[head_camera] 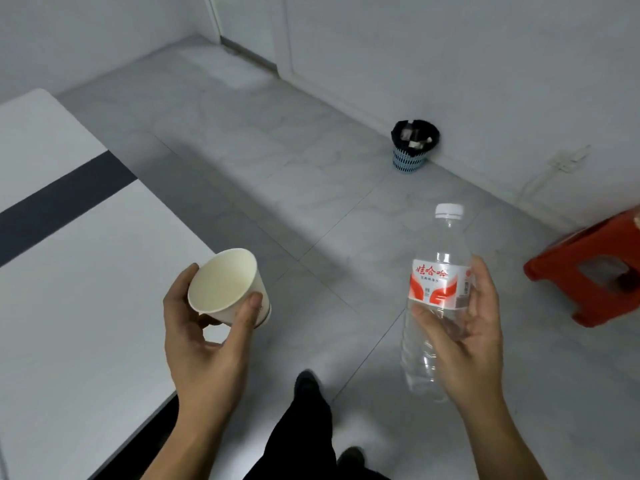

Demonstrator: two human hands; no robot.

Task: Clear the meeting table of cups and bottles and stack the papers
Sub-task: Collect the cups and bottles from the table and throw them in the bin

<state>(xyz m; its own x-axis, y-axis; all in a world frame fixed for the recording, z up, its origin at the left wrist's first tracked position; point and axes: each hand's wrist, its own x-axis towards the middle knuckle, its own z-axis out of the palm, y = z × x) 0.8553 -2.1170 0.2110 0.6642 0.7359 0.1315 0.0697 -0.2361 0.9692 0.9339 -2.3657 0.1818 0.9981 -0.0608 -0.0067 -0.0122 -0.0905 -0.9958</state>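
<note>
Grey tiled floor beside white table; left hand, fingers clamped on tilted paper cup; right hand grips upright capped bottle; lined wastebasket stands far off, against the wall.

A blue lattice wastebasket with a black liner stands on the grey tiled floor, against the white wall. Well to its right, nearer the camera, sits a red plastic stool; left of it, farther off, a closed door
</note>
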